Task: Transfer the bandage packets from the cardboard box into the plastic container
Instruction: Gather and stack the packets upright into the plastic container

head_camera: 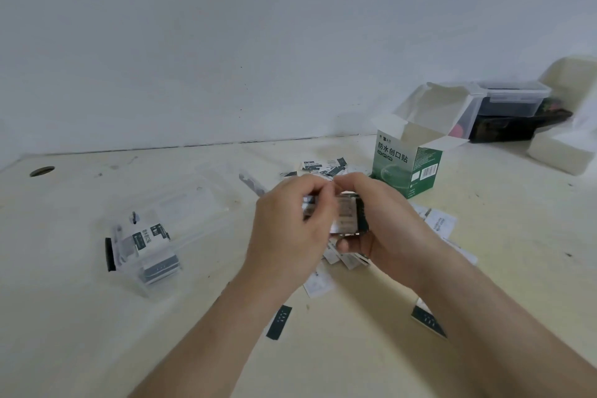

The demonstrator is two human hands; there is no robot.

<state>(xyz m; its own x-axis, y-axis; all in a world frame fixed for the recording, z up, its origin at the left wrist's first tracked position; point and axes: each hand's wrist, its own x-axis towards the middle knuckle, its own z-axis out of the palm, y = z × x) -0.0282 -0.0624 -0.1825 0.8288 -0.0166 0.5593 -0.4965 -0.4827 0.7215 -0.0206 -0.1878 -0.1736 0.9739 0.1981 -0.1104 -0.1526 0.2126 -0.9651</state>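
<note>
Bandage packets (347,215), small white paper sachets with black ends, are bunched into a stack just in front of the green-and-white cardboard box (407,171), and both hands have them up off the table. The left hand (284,229) comes in from the side away from the box, fingers curled tight and fingertips pinching the stack's top edge. The right hand (387,229) cradles the bundle from the box side, thumb tucked underneath and fingers bent over the top. The two hands meet at the fingertips.

Below the hands, loose packets (339,257) lie scattered on the cream table (339,365), spreading out in front of the box, and a few more sit right beside its left face. Two dark-ended ones lie further out, nearer the camera.

The box stands upright with its flaps open; its inside is hidden from this angle. Well to the box's left and nearer the camera sits the clear plastic container (145,245), open, with several packets already standing in it.

Behind the box on its right there's a lidded clear plastic tub (510,100) with dark contents. White foam blocks (555,155) sit to the box's right. Far off to its left, a round hole (42,170) shows in the tabletop.
</note>
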